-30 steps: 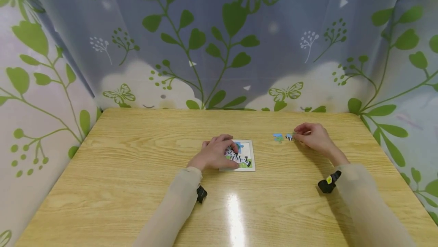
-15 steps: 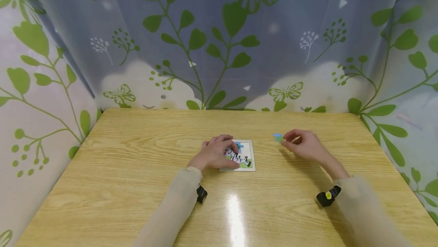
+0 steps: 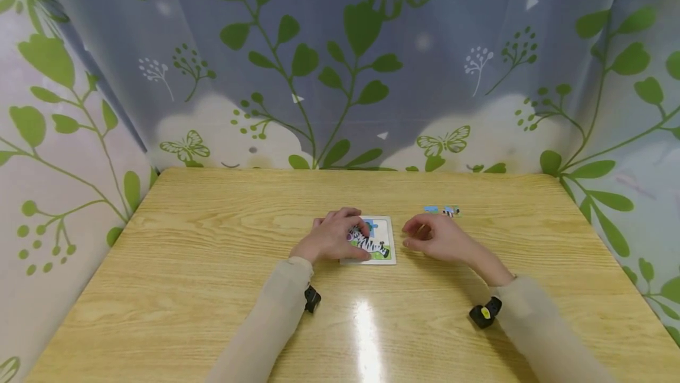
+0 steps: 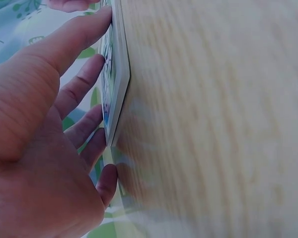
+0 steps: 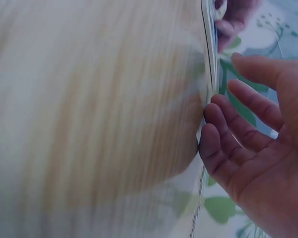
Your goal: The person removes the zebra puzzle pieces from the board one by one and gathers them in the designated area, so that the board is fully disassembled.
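Observation:
A small square jigsaw puzzle [image 3: 394, 247] with a white border and a zebra picture lies flat on the table. A pale patch shows in its upper right part. My left hand [image 3: 336, 238] rests on its left side, thumb and fingertips touching the face, as the left wrist view also shows; the hand hides that side. My right hand [image 3: 438, 240] hovers just right of the board. Its thumb and fingers stand apart with nothing between them in the right wrist view. Behind that hand lie a blue puzzle piece [image 3: 431, 209] and a black-and-white puzzle piece [image 3: 449, 212], partly covered.
The wooden table [image 3: 234, 206] reaches back to a curtain [image 3: 329, 76] printed with green leaves and butterflies. Similar cloth hangs at both sides. A bright reflection shines on the tabletop in front of the puzzle.
My right hand has moved left and nearer, from the loose pieces to the board's right edge. The loose pieces remain on the table. My left hand has stayed put.

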A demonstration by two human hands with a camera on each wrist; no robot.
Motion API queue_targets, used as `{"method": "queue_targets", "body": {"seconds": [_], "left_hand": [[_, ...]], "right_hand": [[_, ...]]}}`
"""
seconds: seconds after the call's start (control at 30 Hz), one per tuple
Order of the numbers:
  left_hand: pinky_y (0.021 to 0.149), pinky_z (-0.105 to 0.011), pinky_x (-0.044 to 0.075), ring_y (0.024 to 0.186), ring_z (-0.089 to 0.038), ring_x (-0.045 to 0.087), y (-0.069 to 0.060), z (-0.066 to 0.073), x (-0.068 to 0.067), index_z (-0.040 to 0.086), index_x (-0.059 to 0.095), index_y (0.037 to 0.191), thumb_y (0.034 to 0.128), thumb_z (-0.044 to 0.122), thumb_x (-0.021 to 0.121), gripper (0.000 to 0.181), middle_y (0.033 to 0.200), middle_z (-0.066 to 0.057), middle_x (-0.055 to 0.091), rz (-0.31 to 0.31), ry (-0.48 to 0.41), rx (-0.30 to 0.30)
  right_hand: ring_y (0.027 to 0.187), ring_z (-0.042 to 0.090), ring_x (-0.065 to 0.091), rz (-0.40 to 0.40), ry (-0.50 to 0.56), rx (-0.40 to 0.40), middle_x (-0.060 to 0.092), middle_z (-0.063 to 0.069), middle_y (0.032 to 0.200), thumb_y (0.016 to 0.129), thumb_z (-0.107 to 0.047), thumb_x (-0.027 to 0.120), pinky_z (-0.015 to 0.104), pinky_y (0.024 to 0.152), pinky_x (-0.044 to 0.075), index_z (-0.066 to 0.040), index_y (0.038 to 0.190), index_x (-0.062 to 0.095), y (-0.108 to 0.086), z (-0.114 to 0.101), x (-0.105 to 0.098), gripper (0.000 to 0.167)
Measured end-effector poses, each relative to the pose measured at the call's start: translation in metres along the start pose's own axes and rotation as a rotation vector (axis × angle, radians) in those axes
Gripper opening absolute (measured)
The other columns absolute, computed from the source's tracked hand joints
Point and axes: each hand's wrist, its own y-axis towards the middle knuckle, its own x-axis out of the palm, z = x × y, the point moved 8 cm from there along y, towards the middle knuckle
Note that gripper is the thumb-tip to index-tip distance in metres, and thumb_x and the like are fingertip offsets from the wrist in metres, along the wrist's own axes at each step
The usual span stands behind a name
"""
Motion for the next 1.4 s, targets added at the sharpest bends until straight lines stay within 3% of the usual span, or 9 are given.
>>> {"method": "queue_targets", "body": {"seconds": [0.37,0.9,1.2,1.4], "left_hand": [[0.115,-0.060,0.025,0.150,-0.033,0.032,0.000,-0.002,-0.002,0.031,0.068,0.113,0.0830,0.041,0.082,0.034,0.165,0.001,0.035,-0.016,-0.005,0.004],[0.115,-0.060,0.023,0.149,-0.032,0.033,0.000,-0.001,-0.003,0.031,0.068,0.111,0.0837,0.041,0.083,0.032,0.165,0.003,0.035,-0.011,-0.016,-0.009],[0.116,-0.059,0.024,0.150,-0.032,0.032,0.000,0.000,-0.003,0.031,0.069,0.111,0.0834,0.041,0.083,0.033,0.165,0.003,0.035,-0.009,-0.022,-0.013],[0.117,-0.060,0.022,0.150,-0.032,0.032,0.000,-0.002,-0.002,0.032,0.069,0.110,0.0831,0.041,0.083,0.032,0.165,0.004,0.036,-0.006,-0.025,-0.022]], "right_hand": [[0.077,0.008,0.054,-0.078,-0.057,-0.109,0.063,-0.002,0.091,0.090,-0.026,0.079,0.026,0.072,0.047,-0.016,0.109,0.074,0.014,-0.025,0.027,0.022],[0.076,0.015,0.046,-0.137,-0.043,-0.070,0.056,0.003,0.086,0.091,-0.024,0.077,0.030,0.071,0.039,-0.017,0.107,0.071,0.018,-0.030,0.031,0.018],[0.074,0.014,0.048,-0.196,0.051,-0.042,0.057,0.002,0.083,0.092,-0.017,0.074,0.029,0.070,0.041,-0.009,0.105,0.068,0.024,-0.027,0.036,0.016],[0.077,0.016,0.048,-0.185,0.087,-0.001,0.056,0.002,0.085,0.091,-0.014,0.075,0.029,0.070,0.040,-0.008,0.105,0.066,0.022,-0.027,0.038,0.018]]}}
